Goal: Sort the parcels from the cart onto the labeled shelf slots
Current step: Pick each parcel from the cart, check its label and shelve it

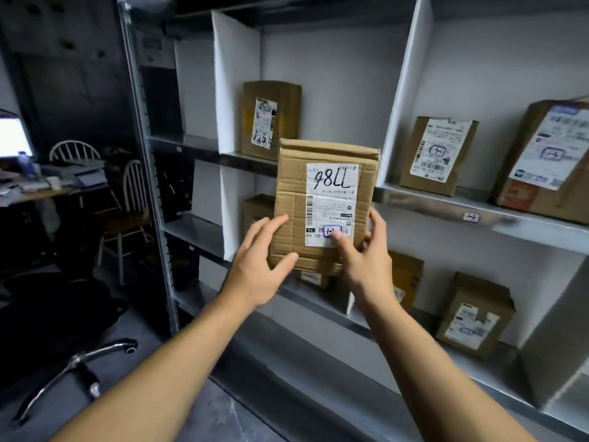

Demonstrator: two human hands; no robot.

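**Parcel held up before the shelf slots**

Head view. Metal shelving (424,199) divided by white partitions (237,84) fills the background; cardboard boxes with printed labels stand in several slots, and a small tag (471,217) is fixed to one shelf edge. At far left a cluttered surface (28,189) and white chairs (127,199) are seen. A flat cardboard parcel (322,202) is held upright in front of the shelves, apart from them, its label (331,204) turned upside down. The left hand (258,260) is closed on its lower left corner; the right hand (366,260) grips the lower right edge, thumb pressed on the label. The parcel is judged light and fairly stiff, though creased; support at both lower corners appears adequate, with the taped faces possibly slippery.
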